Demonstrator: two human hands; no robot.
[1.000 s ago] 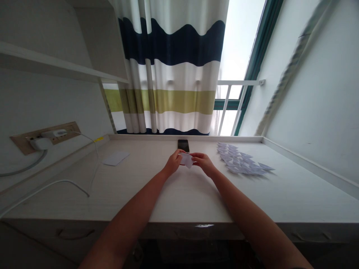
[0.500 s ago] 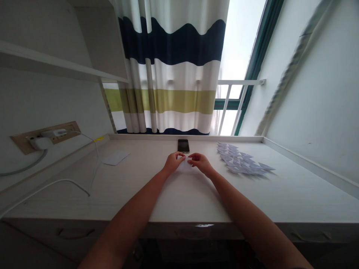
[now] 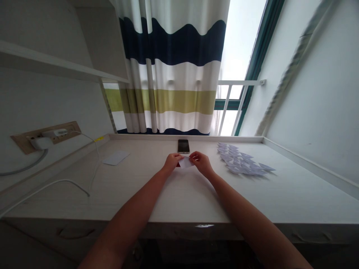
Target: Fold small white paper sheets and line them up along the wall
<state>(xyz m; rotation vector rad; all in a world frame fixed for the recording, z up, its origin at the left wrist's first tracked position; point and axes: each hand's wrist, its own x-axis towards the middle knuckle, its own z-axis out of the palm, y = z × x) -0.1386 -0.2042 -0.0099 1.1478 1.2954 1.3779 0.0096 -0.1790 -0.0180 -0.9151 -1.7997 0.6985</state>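
Between my two hands is a small white sheet of paper (image 3: 186, 162), just in front of a dark phone (image 3: 183, 146) on the desk. My left hand (image 3: 171, 163) is closed on the paper's left edge, thumb on top. At its upper right edge, the fingers of my right hand (image 3: 199, 160) pinch the same paper. To the right lies a spread of folded white paper triangles (image 3: 242, 158), several of them in overlapping rows. A flat stack of white paper (image 3: 116, 157) rests to the left.
White charging cables (image 3: 70, 181) run over the desk's left side from a wall socket (image 3: 46, 136). A raised rim (image 3: 146, 137) borders the back of the desk (image 3: 185, 201). Behind it hangs a striped curtain (image 3: 174, 101). A shelf (image 3: 61, 65) juts out at upper left.
The paper has tilted up and more of its face shows between my hands. My right hand has shifted slightly and its fingers have closed on the paper's edge.
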